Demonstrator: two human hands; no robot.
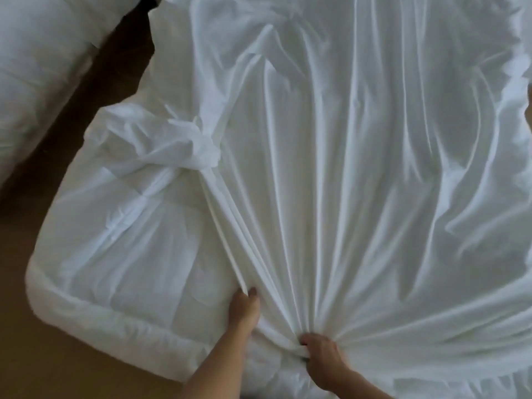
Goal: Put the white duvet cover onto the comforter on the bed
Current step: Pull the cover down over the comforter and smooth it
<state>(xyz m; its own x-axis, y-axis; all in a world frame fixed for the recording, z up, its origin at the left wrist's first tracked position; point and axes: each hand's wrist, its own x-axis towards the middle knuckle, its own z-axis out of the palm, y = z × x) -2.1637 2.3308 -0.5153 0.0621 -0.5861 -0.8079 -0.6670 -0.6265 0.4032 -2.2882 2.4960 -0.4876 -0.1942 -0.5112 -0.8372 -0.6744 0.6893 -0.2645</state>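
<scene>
Head view: both hands grip the cover at the near edge

Head camera looks down on two bare forearms reaching in from the near edge. The left hand [244,308] pinches a narrow folded edge of the white duvet cover [359,168] between thumb and fingers [253,292]. Just beside it, the right hand [321,359] has its fingers curled tight round a gathered bunch of the same cloth, and creases fan outward from that fist.

Left of the hands, the comforter [115,254] lies bare, its rounded near-left corner resting on a tan surface [43,355]; whether this is the bed is unclear. The cover lies on top of the comforter and drapes over its middle and right side.

Farther on, the pinched fold runs up to a crumpled twist [195,151] of cover cloth lying on the comforter's left part. Beyond that, the cover spreads in long folds to the far edge. At the far left, more white bedding [37,53] lies apart, across a dark gap [115,61].
</scene>
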